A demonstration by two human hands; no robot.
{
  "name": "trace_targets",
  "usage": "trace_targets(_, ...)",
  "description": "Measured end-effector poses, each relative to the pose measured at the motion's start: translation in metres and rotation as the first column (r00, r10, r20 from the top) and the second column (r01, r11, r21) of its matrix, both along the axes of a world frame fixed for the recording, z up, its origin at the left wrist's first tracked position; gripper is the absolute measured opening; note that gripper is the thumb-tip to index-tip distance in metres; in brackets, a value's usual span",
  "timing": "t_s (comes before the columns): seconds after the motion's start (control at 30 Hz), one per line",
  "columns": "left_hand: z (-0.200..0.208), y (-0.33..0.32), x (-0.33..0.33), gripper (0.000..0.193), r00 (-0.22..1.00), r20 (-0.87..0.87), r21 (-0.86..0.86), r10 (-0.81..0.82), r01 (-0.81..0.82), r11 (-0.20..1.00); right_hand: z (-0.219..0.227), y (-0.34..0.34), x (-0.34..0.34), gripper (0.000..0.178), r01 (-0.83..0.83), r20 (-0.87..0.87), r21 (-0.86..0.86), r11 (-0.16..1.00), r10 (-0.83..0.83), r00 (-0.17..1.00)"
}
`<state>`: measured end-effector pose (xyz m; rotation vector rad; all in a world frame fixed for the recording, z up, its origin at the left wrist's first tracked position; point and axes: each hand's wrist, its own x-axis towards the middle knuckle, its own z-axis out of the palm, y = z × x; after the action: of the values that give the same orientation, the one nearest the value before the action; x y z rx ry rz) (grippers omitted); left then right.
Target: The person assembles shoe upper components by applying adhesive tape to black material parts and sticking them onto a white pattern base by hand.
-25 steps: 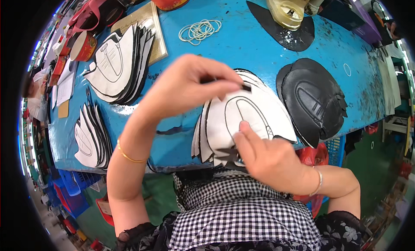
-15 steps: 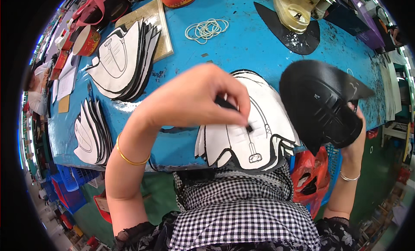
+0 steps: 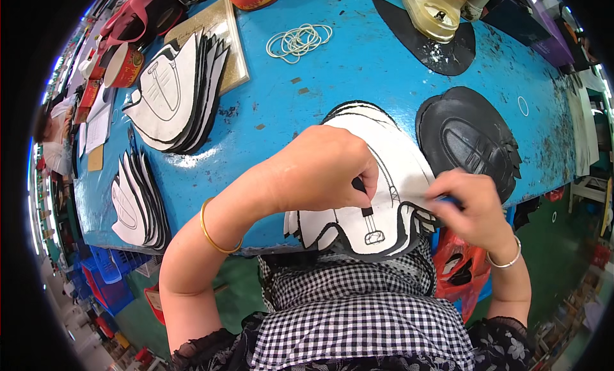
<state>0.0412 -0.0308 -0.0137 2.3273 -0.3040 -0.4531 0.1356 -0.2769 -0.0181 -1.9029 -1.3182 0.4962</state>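
A stack of white shoe upper pieces [image 3: 403, 163] with black edges and stitched lines lies before me at the table's front edge. Over its middle, the fingers of my left hand [image 3: 332, 169] pinch a small black strip [image 3: 366, 212], its end against the top piece. My right hand [image 3: 470, 205] is closed round a blue-handled tool [image 3: 455, 201] at the stack's right side. Motion smears the tool's light front end, so its kind is unclear. Just beyond that hand lie black shoe upper pieces [image 3: 473, 131], one on another.
Two more stacks of white upper pieces [image 3: 167, 93] [image 3: 131, 201] stand on the left. Coiled cord [image 3: 299, 41] lies farther back. A stained yellowish container [image 3: 435, 16] rests on a black piece [image 3: 400, 25]. A red plastic bag [image 3: 457, 268] hangs below the front edge.
My right hand has let go of a black upper piece, now lying at the right, and moved left to the white stack with the blue-handled tool. My left hand has lowered slightly.
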Motion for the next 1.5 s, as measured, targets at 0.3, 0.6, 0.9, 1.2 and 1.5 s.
trace_targets(0.3, -0.001, 0.002, -0.008, 0.021, 0.980, 0.189, 0.212, 0.065, -0.106, 0.972, 0.001, 0.037, 0.008, 0.022, -0.435, 0.216, -0.212, 0.875, 0.476, 0.853)
trace_targets(0.6, -0.004, 0.023, -0.003, 0.011, 0.994, 0.108, 0.050, 0.010, -0.015, 0.999, -0.009, 0.047, 0.008, 0.020, -0.264, 0.371, -0.100, 0.959, 0.282, 0.885)
trace_targets(0.9, -0.005, 0.025, -0.008, 0.008, 0.994, 0.110, 0.027, -0.002, -0.001, 1.000, 0.004, 0.054, 0.015, 0.027, -0.164, 0.272, -0.218, 0.962, 0.222, 0.936)
trace_targets(1.2, 0.001, 0.031, -0.010, 0.010, 0.986, 0.085, -0.125, 0.145, -0.133, 0.983, 0.007, 0.046, 0.034, 0.026, -0.031, 0.148, -0.160, 0.987, 0.054, 0.988)
trace_targets(1.5, 0.025, -0.072, -0.013, 0.014, 0.915, 0.403, -0.112, -0.025, 0.076, 0.991, -0.010, -0.059, 0.084, 0.012, 0.470, 0.415, -0.146, 0.870, -0.378, 0.828)
